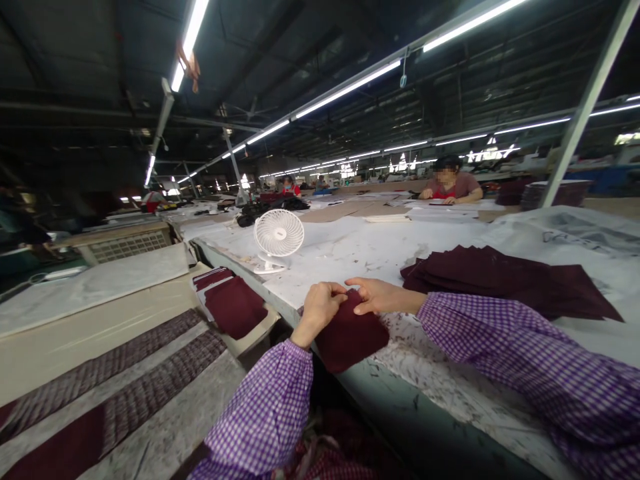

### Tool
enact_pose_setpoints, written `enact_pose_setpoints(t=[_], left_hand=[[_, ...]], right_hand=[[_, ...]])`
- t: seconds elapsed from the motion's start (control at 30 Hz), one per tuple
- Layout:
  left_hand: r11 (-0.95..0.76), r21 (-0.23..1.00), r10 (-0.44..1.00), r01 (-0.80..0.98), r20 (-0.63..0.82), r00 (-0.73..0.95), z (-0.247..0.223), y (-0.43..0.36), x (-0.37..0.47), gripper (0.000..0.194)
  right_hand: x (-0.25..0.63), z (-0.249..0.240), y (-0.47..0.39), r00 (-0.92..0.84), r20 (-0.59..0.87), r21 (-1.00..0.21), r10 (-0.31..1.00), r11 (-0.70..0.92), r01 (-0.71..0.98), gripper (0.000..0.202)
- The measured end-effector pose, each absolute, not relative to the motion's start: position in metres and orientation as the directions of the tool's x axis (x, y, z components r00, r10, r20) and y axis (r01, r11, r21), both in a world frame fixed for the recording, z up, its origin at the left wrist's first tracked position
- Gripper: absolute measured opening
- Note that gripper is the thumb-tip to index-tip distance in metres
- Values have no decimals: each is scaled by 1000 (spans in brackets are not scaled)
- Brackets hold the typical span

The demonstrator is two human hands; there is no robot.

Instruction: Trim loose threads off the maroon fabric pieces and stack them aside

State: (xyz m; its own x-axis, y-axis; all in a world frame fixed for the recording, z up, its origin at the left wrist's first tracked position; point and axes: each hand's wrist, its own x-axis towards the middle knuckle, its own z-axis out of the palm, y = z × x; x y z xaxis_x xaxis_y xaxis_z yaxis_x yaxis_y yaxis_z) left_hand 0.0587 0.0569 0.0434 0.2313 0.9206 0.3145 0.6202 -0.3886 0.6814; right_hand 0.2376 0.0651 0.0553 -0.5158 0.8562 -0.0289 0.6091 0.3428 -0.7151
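Your left hand (321, 307) pinches the maroon fabric panel (353, 340) (likely limp, best edge-held); your right hand's (379, 295) grip is unclear.

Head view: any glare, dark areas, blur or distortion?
Head view: fluorescent tube blown out to white; roof mostly dark; right checked sleeve looks elongated, likely wide-angle stretch; far co-worker in red small and soft; left hand, right hand and maroon fabric piece readable, fabric with little surface detail.
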Motion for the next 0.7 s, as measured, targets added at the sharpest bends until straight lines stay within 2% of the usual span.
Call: enact_pose_setpoints(t=[0.07, 0.2, 0.3, 0.43, 0.7], left_hand=[[-409, 620, 906, 670, 366, 215, 35, 59, 64, 17], [-438, 519, 881, 733, 410, 236, 24, 59, 66, 20], [-486, 443, 853, 753, 428, 299, 21, 59, 65, 23], [-558, 348, 807, 754, 439, 395, 20, 58, 65, 26], [-609, 180, 759, 772, 415, 502, 23, 53, 65, 30]], right_hand=[[242, 54, 64, -471, 69, -581, 879, 419, 697, 72], [253, 47, 56, -468, 258, -354, 845, 534, 768, 34], [258, 41, 50, -509, 314, -240, 802, 585, 774, 26], [260, 36, 48, -567, 328, -159, 755, 636, 755, 27], [258, 39, 47, -567, 301, -144, 766, 625, 768, 25]])
